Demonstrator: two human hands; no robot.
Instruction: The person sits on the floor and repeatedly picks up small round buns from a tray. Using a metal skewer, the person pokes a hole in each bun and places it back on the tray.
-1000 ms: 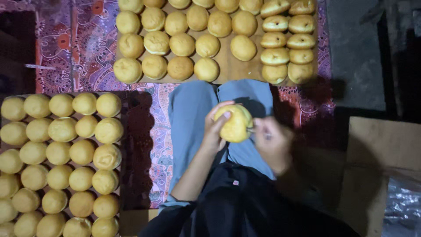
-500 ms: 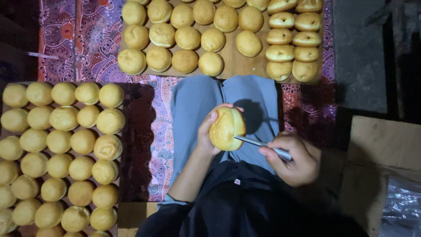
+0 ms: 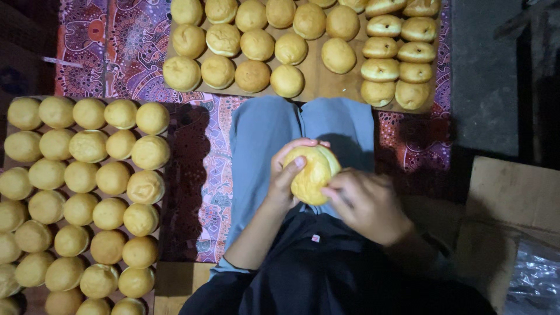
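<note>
A round, golden bun (image 3: 312, 174) with a smooth, matte crust sits over the person's lap, above the grey-blue trousers (image 3: 303, 131). The left hand (image 3: 287, 175) cups it from the side, fingers curled around its back and the thumb pressed flat on the front. The right hand (image 3: 366, 204) is closed against the bun's lower right edge, fingertips touching the crust; whether it grips anything else cannot be told from here.

Ahead of the knees lies a flat brown board (image 3: 319, 81) carrying rows of similar buns (image 3: 252, 76), plump and domed, while those at its right end (image 3: 379, 69) are flatter ovals with a pale seam around the middle. To the left, a second batch of buns (image 3: 87, 192) lies packed in tight rows, their tops slightly wrinkled. A patterned cloth (image 3: 125, 46) in red and purple covers the floor beneath. At the right, a piece of plain cardboard (image 3: 513, 198) lies beside crinkled clear plastic (image 3: 534, 280).
</note>
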